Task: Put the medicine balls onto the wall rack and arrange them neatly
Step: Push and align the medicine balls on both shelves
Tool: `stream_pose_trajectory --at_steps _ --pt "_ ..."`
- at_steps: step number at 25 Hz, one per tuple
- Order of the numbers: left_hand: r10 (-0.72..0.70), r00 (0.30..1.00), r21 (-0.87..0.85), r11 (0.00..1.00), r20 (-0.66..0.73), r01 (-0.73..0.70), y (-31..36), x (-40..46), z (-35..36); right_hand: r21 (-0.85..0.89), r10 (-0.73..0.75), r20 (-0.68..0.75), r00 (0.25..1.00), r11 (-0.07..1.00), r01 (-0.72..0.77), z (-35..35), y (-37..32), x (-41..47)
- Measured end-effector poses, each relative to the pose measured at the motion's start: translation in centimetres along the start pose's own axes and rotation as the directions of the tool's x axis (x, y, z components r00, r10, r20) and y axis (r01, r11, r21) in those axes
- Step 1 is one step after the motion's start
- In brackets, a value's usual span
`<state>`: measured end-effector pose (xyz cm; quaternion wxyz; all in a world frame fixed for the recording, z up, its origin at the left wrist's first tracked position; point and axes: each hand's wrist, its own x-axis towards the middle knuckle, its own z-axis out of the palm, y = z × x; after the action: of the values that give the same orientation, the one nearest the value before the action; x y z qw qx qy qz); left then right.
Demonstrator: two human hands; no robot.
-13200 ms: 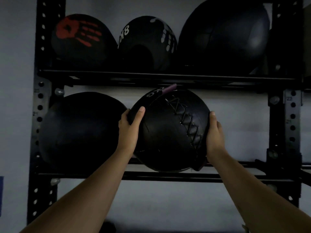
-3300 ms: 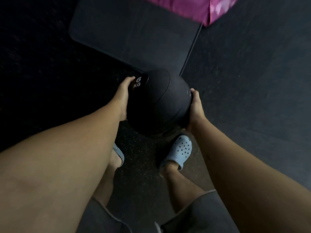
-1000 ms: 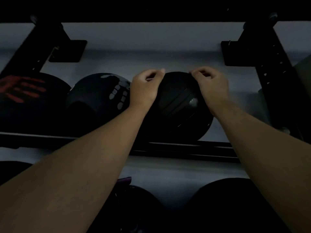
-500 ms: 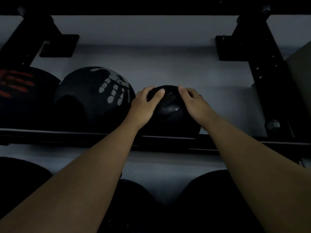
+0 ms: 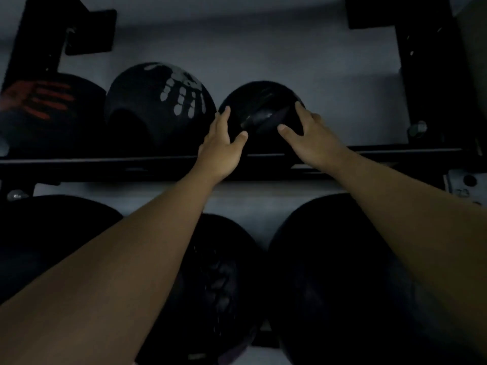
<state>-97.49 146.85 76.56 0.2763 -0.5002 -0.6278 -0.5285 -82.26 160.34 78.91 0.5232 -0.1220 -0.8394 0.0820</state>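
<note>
A small black medicine ball (image 5: 263, 101) sits on the upper shelf of the black wall rack (image 5: 105, 163), to the right of a ball with a white handprint (image 5: 158, 106). My left hand (image 5: 220, 148) cups its lower left front and my right hand (image 5: 308, 138) its right front, fingers spread against it. At the far left of that shelf lies a ball with a red handprint (image 5: 44, 109). On the lower shelf rest three larger black balls, left (image 5: 47, 233), middle (image 5: 218, 272) and right (image 5: 329, 272), partly hidden by my forearms.
Black perforated uprights stand at the left (image 5: 39, 35) and right (image 5: 432, 75) of the rack against a pale wall. A gap of bare shelf lies between the small ball and the right upright.
The small ball went from the floor up onto the upper shelf. In the last half second my hands slid from its top down to its front, and my view tilted lower.
</note>
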Motion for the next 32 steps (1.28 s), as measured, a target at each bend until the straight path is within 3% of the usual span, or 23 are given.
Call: stream_pose_trajectory --at_steps 4,8,13,18,23,26,30,32 --pt "-0.054 0.988 0.022 0.998 0.146 0.051 1.5 -6.2 0.5 -0.083 0.035 0.08 0.996 0.996 -0.028 -2.6 0.0 -8.0" --pt "-0.049 0.937 -0.149 0.983 0.346 0.107 2.4 -13.0 2.5 -0.302 0.3 0.013 0.954 0.911 -0.282 -5.1 2.1 -15.1" --pt "-0.152 0.849 -0.195 0.939 0.506 0.284 3.6 -20.0 5.4 -0.221 0.441 -0.019 0.898 0.874 -0.434 -6.5 5.5 -22.0" --pt "-0.351 0.865 -0.279 0.844 0.359 0.458 6.5 -21.6 9.9 -0.05 0.393 -0.084 0.915 0.916 -0.398 -7.0 8.6 -23.2" --pt "-0.472 0.872 -0.241 0.838 0.133 0.49 7.9 -21.6 13.3 0.164 0.477 -0.14 0.868 0.875 -0.455 -5.8 9.9 -23.6" --pt "-0.5 0.863 -0.236 0.832 0.074 0.503 6.2 -19.9 13.3 0.091 0.492 -0.157 0.856 0.871 -0.483 -3.7 8.7 -22.7" --pt "-0.484 0.869 -0.25 0.832 0.107 0.494 4.4 -18.9 12.6 -0.095 0.451 -0.138 0.882 0.88 -0.465 -4.3 9.3 -22.0" --pt "-0.465 0.878 -0.252 0.842 0.11 0.478 4.3 -19.1 12.7 -0.072 0.435 -0.15 0.888 0.891 -0.448 -5.1 10.1 -21.7"
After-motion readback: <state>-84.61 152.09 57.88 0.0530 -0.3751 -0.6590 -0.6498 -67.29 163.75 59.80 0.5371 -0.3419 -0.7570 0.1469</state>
